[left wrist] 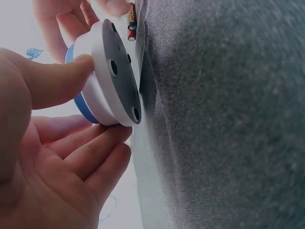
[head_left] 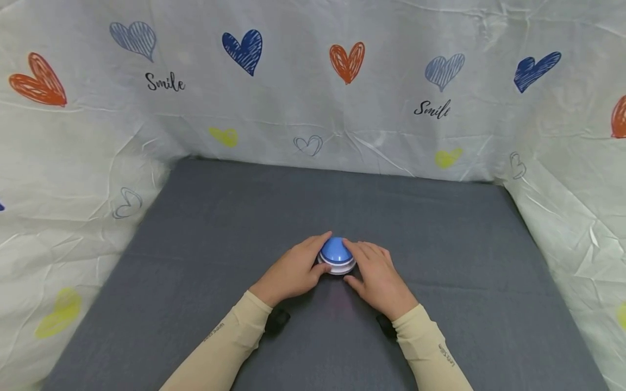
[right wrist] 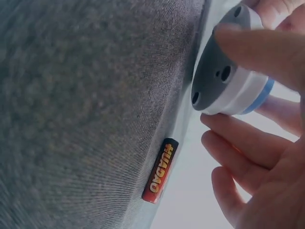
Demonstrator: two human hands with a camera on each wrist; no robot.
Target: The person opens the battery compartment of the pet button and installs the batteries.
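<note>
A round push button with a blue dome and white base is held a little off the grey cloth. My left hand grips its white base, thumb on the near side and fingers along the far side. In the left wrist view, the grey underside shows several round holes. My right hand reaches round the other side, fingers touching the dome and rim. Its thumb is in front of the underside in the right wrist view, but stands off the base in the head view.
A red and black battery lies on the cloth beside the right hand, hidden from the head view. Grey cloth covers the table. White curtains with printed hearts enclose the back and both sides.
</note>
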